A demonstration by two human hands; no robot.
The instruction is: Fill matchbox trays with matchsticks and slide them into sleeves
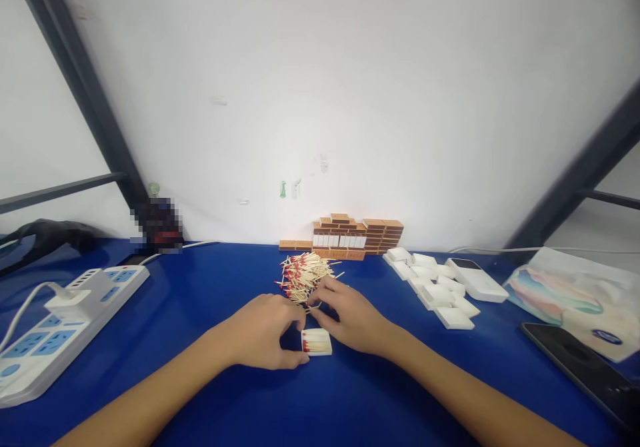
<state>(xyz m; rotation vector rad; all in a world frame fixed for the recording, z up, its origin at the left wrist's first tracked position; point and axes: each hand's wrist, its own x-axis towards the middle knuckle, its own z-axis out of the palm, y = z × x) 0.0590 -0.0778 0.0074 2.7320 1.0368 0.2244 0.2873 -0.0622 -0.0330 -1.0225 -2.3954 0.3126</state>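
A small white tray (324, 350) holding several red-tipped matches lies on the blue table. My left hand (267, 332) is curved around the tray's left end, with its thumb at the lower left corner and its fingers above. Just beyond the tray is a loose pile of matches (306, 272). At the near right edge of this pile, my right hand (345, 314) has its thumb and index finger pinched near a match; what lies between the fingertips is too small to tell surely.
Stacked matchboxes (383, 236) stand against the wall behind the pile. White trays (437, 292) lie to the right, beside a white device (477, 280), a plastic packet (555, 294) and a black phone (583, 367). A power strip (75, 334) is at the left.
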